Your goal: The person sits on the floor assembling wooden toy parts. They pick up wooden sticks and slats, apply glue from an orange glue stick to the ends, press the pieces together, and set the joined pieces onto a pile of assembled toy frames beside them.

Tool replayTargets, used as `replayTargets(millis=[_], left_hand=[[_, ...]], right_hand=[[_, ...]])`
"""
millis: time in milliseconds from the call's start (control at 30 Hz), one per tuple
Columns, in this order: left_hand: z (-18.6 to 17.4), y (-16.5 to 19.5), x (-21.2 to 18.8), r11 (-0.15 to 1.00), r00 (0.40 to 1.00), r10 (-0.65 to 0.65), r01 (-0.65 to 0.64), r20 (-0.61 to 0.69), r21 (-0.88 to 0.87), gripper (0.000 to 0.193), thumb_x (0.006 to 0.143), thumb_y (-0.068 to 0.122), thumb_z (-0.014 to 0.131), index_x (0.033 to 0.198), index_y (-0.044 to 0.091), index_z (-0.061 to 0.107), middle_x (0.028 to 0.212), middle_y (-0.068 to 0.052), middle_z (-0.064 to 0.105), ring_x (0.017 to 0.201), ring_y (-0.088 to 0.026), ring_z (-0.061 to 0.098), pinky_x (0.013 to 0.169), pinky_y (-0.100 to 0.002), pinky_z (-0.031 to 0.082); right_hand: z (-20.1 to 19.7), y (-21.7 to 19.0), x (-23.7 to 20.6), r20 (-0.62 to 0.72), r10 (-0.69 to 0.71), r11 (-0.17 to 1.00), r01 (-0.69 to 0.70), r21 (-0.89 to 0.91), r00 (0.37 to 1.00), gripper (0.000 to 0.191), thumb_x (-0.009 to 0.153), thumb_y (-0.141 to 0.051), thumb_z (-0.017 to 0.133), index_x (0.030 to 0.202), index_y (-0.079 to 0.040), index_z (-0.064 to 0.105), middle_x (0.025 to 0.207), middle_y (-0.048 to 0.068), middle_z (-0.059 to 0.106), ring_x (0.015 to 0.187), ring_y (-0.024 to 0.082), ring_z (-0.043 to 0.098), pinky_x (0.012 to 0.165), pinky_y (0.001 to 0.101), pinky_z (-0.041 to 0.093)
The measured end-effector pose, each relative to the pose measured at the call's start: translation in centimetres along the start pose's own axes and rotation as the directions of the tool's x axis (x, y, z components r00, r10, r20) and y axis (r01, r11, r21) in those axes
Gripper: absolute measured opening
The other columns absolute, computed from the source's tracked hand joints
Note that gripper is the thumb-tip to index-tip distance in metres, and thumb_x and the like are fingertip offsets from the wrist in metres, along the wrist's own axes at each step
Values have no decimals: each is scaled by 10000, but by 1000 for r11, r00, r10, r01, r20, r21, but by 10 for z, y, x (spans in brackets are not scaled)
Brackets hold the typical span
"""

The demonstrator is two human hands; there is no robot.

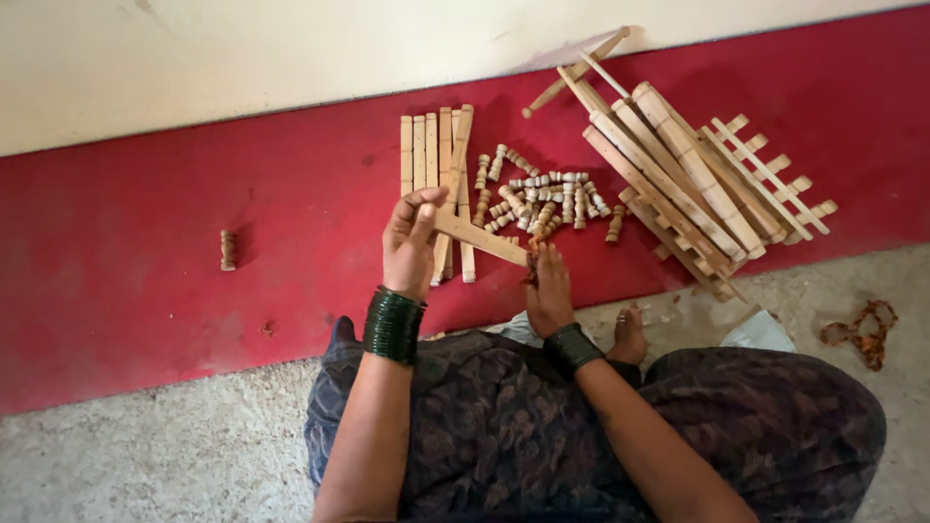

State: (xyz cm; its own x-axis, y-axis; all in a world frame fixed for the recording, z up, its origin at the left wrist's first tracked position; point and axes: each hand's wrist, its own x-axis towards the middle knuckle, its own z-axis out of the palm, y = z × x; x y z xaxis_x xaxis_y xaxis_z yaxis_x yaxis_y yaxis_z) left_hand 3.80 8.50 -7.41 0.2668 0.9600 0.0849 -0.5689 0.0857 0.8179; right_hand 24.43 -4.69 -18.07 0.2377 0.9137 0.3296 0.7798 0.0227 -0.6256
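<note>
wooden slat [480,237], gripped by left hand [409,247]

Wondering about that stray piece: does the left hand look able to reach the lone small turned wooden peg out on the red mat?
Probably yes: bare red mat lies between the left hand and the peg, though that hand grips a flat wooden slat.

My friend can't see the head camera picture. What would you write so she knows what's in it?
A seated person's left hand holds a flat pale wooden slat while the right hand touches its far end, above a red floor strip. Beyond lie more wooden slats, small turned wooden pegs and stacked wooden frames.
</note>
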Motion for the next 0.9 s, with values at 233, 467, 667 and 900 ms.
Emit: replayTargets(millis=[233,467,667,900], left_hand=[[10,10,-3,998,999,-32,32,-4,53,447,1091,160,424,1491,-31,486,1448,-189,551,1318,-279,539,1122,-411,464],[18,30,-12,984,959,-89,127,268,-127,624,977,63,383,1594,-14,335,1559,-185,479,1402,-241,537,1188,-368,448],[17,12,-11,979,986,-77,47,148,199,480,1060,-58,510,1528,49,515,1361,-123,672,1174,-166,664,1008,-278,565],[6,-7,1,979,996,-83,85,-21,183,383,946,5,700,1327,8,652,1176,-94,748,1050,-154,718,933,-305,613]], right_hand=[[-28,-127,49,348,182,702,-370,608,919,487,1046,-120,431,1528,-51,437,1293,308,476,1125,430,529,985,534,528],[-39,-155,71,-38,-315,890,309,334,948,629,1096,-6,411,1657,-188,194,1703,186,260,1599,339,203,1311,535,217],[-32,-108,69,-59,-186,830,189,525,981,460,1063,-76,534,1507,-188,491,1498,147,582,1280,225,664,1038,384,557],[-50,-50,60,93,60,974,-79,214,994,384,959,-109,662,1341,-151,662,1089,93,768,934,179,747,815,337,621]])
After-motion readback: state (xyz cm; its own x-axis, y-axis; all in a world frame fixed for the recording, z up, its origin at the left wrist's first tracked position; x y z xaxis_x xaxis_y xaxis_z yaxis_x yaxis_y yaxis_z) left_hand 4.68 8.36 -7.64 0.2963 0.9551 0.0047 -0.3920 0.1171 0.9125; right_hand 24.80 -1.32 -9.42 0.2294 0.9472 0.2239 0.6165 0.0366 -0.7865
